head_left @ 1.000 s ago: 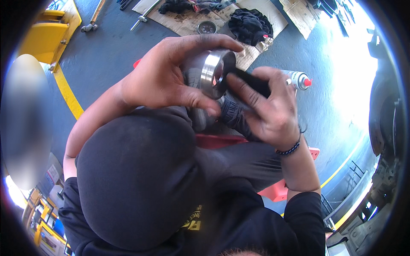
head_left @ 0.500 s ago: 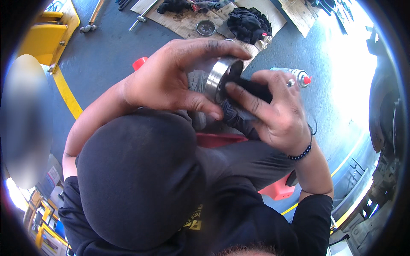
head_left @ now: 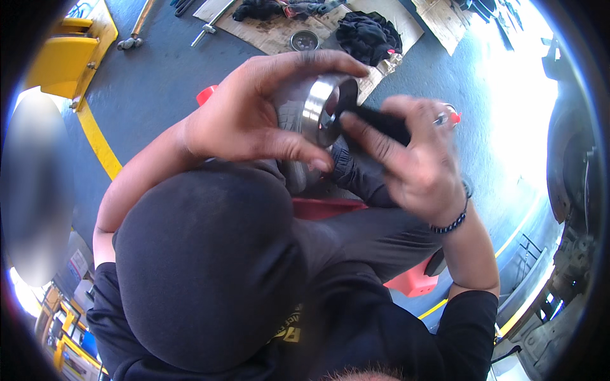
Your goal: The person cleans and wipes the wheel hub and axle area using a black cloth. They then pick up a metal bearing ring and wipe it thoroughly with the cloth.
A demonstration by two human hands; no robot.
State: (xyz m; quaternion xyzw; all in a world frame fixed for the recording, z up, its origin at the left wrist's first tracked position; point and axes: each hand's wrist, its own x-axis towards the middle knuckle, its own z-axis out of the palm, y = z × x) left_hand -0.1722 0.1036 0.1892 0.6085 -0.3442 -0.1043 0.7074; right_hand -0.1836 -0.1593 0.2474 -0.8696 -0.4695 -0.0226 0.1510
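Observation:
In front of me my left hand (head_left: 244,114) holds a shiny metal ring (head_left: 312,105), fingers curled over its far side and thumb along its near side. The ring's open face is turned to the right. My right hand (head_left: 422,165), slightly blurred by motion, grips a black cloth (head_left: 384,122). One end of the cloth reaches into the ring's opening, with the fingertips close to the rim. What lies deeper inside the ring is hidden.
Beyond my hands, stained cardboard (head_left: 273,32) carries a round metal cup (head_left: 305,41) and a crumpled black cloth (head_left: 368,37). A red-tipped spray can (head_left: 455,119) is mostly behind my right hand. Yellow equipment (head_left: 60,57) stands left; vehicle parts (head_left: 581,159) are right.
My right hand and the cloth have shifted slightly to the right, covering more of the spray can. The left hand with the ring has moved a little to the left.

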